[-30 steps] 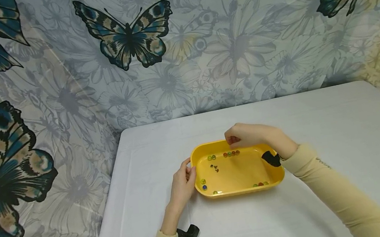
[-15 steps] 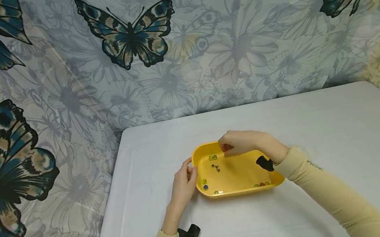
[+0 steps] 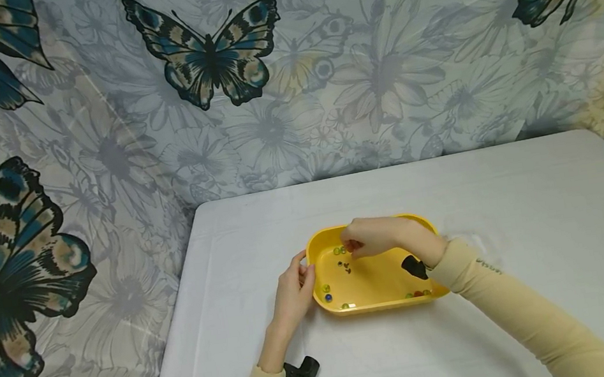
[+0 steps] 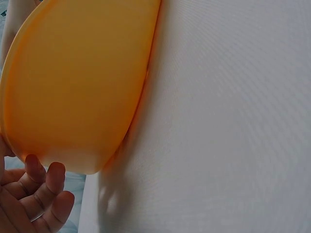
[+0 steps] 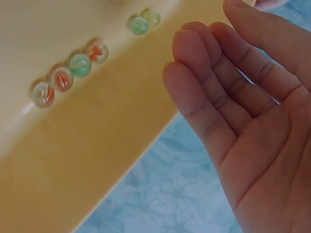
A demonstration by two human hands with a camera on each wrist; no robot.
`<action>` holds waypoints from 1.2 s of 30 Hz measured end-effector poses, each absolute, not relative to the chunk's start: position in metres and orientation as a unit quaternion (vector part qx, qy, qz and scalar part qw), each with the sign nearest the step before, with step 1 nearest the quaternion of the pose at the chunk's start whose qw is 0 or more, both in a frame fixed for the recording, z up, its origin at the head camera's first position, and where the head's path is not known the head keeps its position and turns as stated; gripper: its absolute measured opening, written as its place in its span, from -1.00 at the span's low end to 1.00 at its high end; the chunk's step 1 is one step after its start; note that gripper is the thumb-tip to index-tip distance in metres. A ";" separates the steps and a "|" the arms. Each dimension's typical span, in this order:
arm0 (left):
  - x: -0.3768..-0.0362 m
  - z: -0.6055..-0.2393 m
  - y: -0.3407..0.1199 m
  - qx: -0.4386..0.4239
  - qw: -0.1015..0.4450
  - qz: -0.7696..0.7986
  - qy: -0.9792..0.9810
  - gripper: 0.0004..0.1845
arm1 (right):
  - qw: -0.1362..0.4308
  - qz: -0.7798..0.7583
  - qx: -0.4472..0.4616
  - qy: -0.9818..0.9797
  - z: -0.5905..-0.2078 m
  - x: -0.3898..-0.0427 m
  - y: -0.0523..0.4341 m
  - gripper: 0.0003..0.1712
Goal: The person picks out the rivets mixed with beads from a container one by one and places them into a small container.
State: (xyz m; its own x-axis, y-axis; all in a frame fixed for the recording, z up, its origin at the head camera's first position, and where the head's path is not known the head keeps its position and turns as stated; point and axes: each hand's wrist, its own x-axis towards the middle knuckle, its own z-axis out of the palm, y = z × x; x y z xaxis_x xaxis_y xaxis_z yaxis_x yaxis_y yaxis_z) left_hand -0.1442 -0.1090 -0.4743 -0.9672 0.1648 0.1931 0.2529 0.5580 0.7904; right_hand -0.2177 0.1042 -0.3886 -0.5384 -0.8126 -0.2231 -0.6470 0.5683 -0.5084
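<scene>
A yellow tray (image 3: pixel 379 284) with rounded corners and several glass marbles in it stands on the table. My left hand (image 3: pixel 293 289) grips its left end, the fingers (image 4: pixel 54 177) at the outer wall. My right hand (image 3: pixel 375 235) hovers over the far left part of the tray, fingers loosely bent, nothing seen in it. In the right wrist view, a row of red and green marbles (image 5: pixel 80 64) lies along the tray's wall. Near the fingertips are two greenish marbles (image 5: pixel 139 25). A blue marble (image 3: pixel 328 298) sits by the near left corner.
Several small dark bits (image 3: pixel 346 267) lie on the tray floor. More marbles (image 3: pixel 418 293) rest at its near right side. A white cloth covers the table (image 3: pixel 546 231). Behind it hangs a butterfly-patterned backdrop (image 3: pixel 379 74). Black cameras (image 3: pixel 303 372) sit on both wrists.
My right hand has moved left and toward me, from the tray's far rim to over its far left part, now covering the row of marbles. The left hand keeps its place.
</scene>
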 end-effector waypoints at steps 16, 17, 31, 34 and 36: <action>-0.146 -0.475 -0.110 -0.119 0.048 -0.456 -0.881 -0.61 | 0.232 -0.164 -0.427 0.858 -0.400 -0.215 0.090 -0.88; -0.146 -0.475 -0.110 -0.119 0.048 -0.456 -0.881 -0.62 | 0.233 -0.164 -0.426 0.859 -0.401 -0.215 0.090 -0.88; -0.146 -0.476 -0.110 -0.122 0.045 -0.457 -0.880 -0.61 | 0.244 -0.146 -0.417 0.863 -0.414 -0.214 0.084 -0.91; -0.146 -0.475 -0.110 -0.119 0.044 -0.456 -0.881 -0.61 | 0.246 -0.143 -0.416 0.864 -0.415 -0.214 0.083 -0.89; -0.146 -0.475 -0.110 -0.119 0.045 -0.455 -0.881 -0.61 | 0.246 -0.142 -0.417 0.864 -0.416 -0.213 0.083 -0.88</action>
